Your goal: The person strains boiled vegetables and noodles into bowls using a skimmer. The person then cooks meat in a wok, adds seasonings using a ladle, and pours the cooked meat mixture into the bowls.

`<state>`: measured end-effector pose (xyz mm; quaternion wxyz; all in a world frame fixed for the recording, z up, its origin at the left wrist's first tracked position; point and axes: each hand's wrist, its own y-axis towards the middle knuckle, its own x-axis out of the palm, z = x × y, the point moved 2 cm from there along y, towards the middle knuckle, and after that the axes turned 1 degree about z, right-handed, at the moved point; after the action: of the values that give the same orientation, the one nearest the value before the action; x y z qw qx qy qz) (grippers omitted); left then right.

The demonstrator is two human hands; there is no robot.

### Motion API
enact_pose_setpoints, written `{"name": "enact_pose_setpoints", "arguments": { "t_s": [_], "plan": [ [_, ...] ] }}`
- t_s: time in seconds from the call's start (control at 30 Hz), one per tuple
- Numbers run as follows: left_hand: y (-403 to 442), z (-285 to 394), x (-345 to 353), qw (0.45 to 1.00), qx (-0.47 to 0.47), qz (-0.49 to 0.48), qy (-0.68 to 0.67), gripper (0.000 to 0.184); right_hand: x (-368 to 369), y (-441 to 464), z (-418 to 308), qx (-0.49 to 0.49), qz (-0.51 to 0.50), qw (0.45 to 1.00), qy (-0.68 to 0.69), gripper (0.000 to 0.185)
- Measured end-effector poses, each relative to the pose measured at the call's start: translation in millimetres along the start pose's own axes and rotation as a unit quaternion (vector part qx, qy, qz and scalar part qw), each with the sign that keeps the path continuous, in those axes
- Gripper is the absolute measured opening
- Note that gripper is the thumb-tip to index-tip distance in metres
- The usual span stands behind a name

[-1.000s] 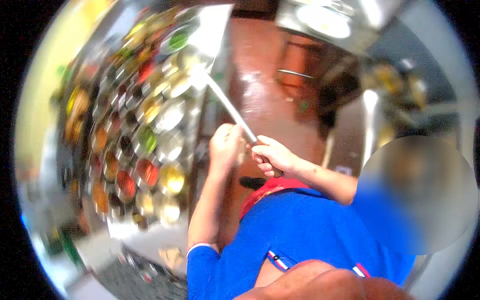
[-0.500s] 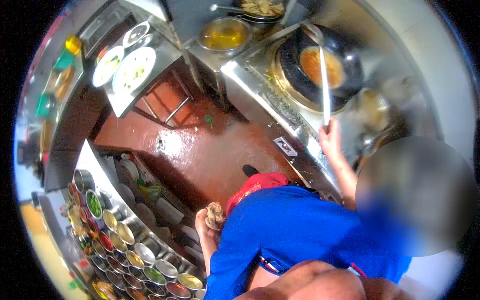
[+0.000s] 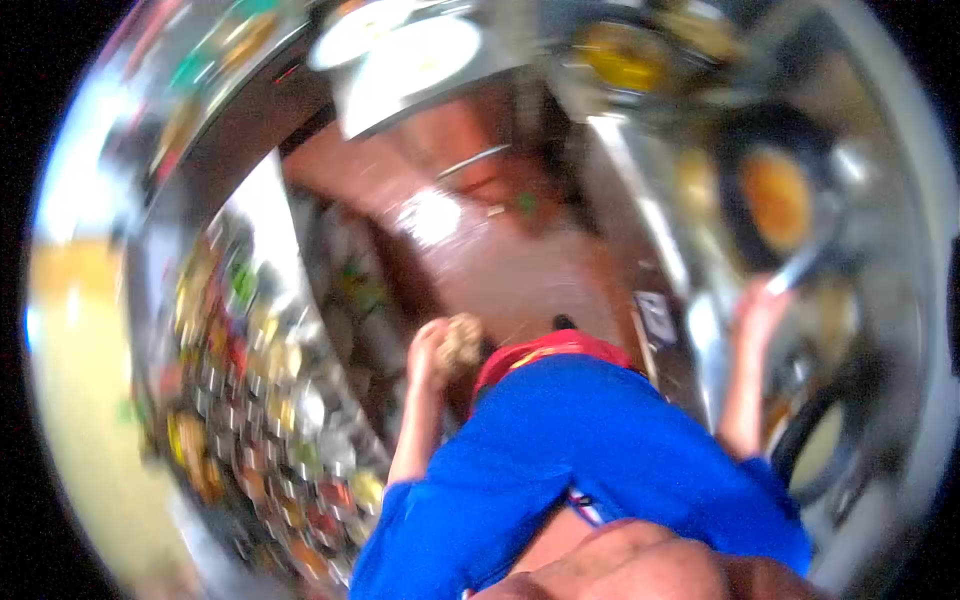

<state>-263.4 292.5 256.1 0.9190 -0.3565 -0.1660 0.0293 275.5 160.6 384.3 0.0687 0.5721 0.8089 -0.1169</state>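
My left hand is closed on a crumpled brown-beige cloth, held out over the floor at my left side. On the right, my right hand grips the handle of a metal ladle, blurred by motion. The ladle lies at the lower edge of a black wok, which holds an orange-brown liquid. Blur hides where the ladle's bowl is.
Many metal containers of ingredients fill the counter at left. White plates stand on a table at the top. A pan of yellow liquid is at upper right. Red-brown floor lies between the counters.
The view first swung from the ingredient counter to the stove, then turned partly back left. My right hand and the ladle, earlier over the ingredients, are at the wok. The cloth now shows in my left hand.
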Motion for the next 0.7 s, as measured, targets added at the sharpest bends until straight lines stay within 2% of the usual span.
{"name": "enact_pose_setpoints", "arguments": {
  "t_s": [0.03, 0.07, 0.1, 0.13, 0.17, 0.2, 0.23, 0.27, 0.33, 0.37, 0.4, 0.43, 0.47, 0.5, 0.57, 0.6, 0.67, 0.7],
  "plan": [
    [8, -5, -22, 0.999, -0.007, 0.006, -0.037, 0.022, 26, -16, -1, 0.032, -0.024, 0.999, 0.026, 0.029],
    [-4, 11, -22, 0.998, -0.001, 0.058, -0.026, 0.02, 48, -40, -6, 0.063, -0.102, 0.992, 0.031, 0.024],
    [6, 2, -43, 0.994, -0.001, 0.057, -0.096, 0.017, 74, -66, -7, 0.003, -0.151, 0.987, 0.058, 0.019],
    [13, -3, -64, 0.987, 0.009, 0.073, -0.144, 0.016, 102, -113, -31, 0.036, -0.157, 0.987, 0.009, 0.018],
    [19, -3, -87, 0.979, 0.014, 0.079, -0.189, 0.016, 120, -139, -29, 0.057, -0.255, 0.965, 0.003, 0.023],
    [10, 12, -100, 0.969, 0.03, 0.111, -0.22, 0.017, 139, -166, -28, 0.075, -0.351, 0.933, -0.007, 0.027],
    [4, 28, -112, 0.959, 0.04, 0.133, -0.246, 0.019, 157, -191, -32, 0.159, -0.409, 0.897, -0.064, 0.027],
    [19, 29, -139, 0.952, 0.086, 0.161, -0.246, 0.022, 179, -218, -40, 0.142, -0.52, 0.84, -0.056, 0.027],
    [38, 33, -181, 0.922, 0.141, 0.223, -0.284, 0.023, 220, -274, -62, 0.198, -0.61, 0.757, -0.126, 0.03],
    [44, 39, -192, 0.904, 0.172, 0.256, -0.297, 0.024, 243, -291, -61, 0.206, -0.669, 0.697, -0.156, 0.031],
    [49, 47, -209, 0.891, 0.196, 0.273, -0.306, 0.025, 265, -314, -66, 0.178, -0.69, 0.666, -0.223, 0.032],
    [52, 54, -227, 0.878, 0.219, 0.289, -0.314, 0.026, 286, -340, -69, 0.162, -0.751, 0.608, -0.201, 0.031],
    [49, 68, -238, 0.87, 0.214, 0.266, -0.357, 0.027, 307, -366, -79, 0.121, -0.784, 0.561, -0.236, 0.032],
    [46, 81, -246, 0.85, 0.238, 0.321, -0.344, 0.029, 329, -384, -75, 0.053, -0.81, 0.534, -0.235, 0.032],
    [19, 123, -248, 0.828, 0.239, 0.316, -0.397, 0.033, 364, -417, -59, -0.081, -0.849, 0.472, -0.225, 0.032],
    [16, 135, -254, 0.808, 0.256, 0.344, -0.404, 0.039, 377, -435, -63, -0.167, -0.845, 0.448, -0.24, 0.031],
    [25, 142, -274, 0.793, 0.256, 0.346, -0.43, 0.037, 400, -472, -72, -0.335, -0.818, 0.389, -0.259, 0.028],
    [28, 144, -282, 0.786, 0.256, 0.348, -0.441, 0.037, 409, -485, -71, -0.384, -0.801, 0.358, -0.289, 0.026]
  ]
}}
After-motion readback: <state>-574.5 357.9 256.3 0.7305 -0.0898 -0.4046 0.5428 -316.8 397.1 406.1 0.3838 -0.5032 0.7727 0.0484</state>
